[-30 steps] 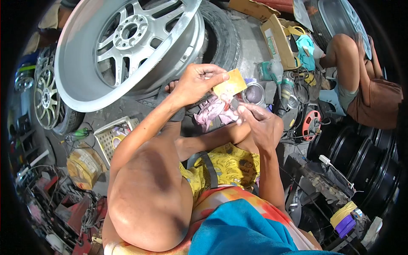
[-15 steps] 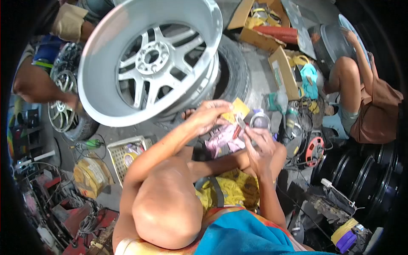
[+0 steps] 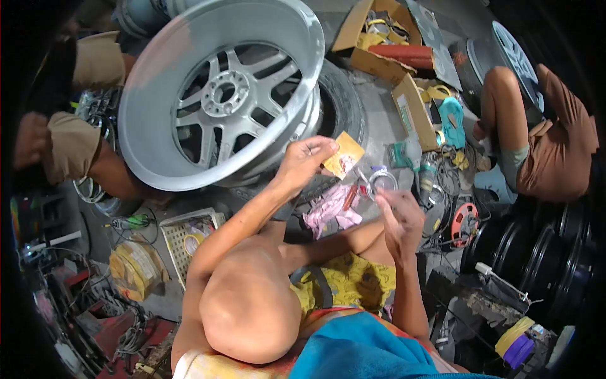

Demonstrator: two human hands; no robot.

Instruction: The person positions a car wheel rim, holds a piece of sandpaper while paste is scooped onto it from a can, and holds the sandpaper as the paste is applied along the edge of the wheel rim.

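My left hand pinches the corner of a small yellow sheet that has a pinkish-white smear on it. Just right of the sheet, my right hand is blurred, its fingers drawn together around a small thin tool that is hard to make out. Behind that hand is a round tin. A pink cloth with a red object on it lies below the sheet. The large silver wheel rim leans beyond my left hand, on a tire.
A person in brown sits at the right beside another rim. Another person's legs and hand are at the left edge. Also around are open cardboard boxes, a perforated basket, black rims, a red cable reel and cables.
My right hand has drawn back from the yellow sheet, after touching near it with the tool. Another person has come in at the left. The view has shifted.
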